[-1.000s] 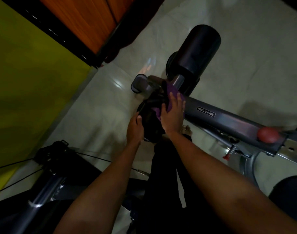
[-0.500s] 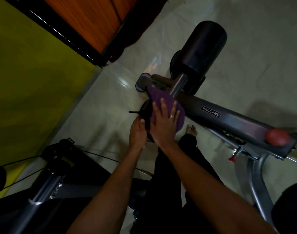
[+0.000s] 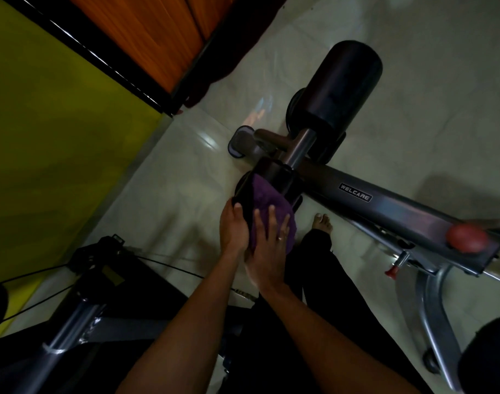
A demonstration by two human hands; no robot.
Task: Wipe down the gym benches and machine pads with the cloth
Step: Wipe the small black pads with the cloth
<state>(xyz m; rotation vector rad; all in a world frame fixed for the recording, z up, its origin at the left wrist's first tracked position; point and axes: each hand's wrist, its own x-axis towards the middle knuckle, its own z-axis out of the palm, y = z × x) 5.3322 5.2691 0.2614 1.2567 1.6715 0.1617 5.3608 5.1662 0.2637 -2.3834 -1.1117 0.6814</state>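
Head view: right hand (image 3: 267, 251) lies flat, fingers straight, pressing the purple terry cloth (image 3: 268, 200) onto the near black foam roller pad (image 3: 274, 172). Left hand (image 3: 234, 226), just beside it, clamps that pad's end with the thumb on top, which should stop it spinning. I'd wrap the cloth round and turn the roller for full coverage. Beyond the hands, the larger black roller pad (image 3: 342, 89) is the likely next target.
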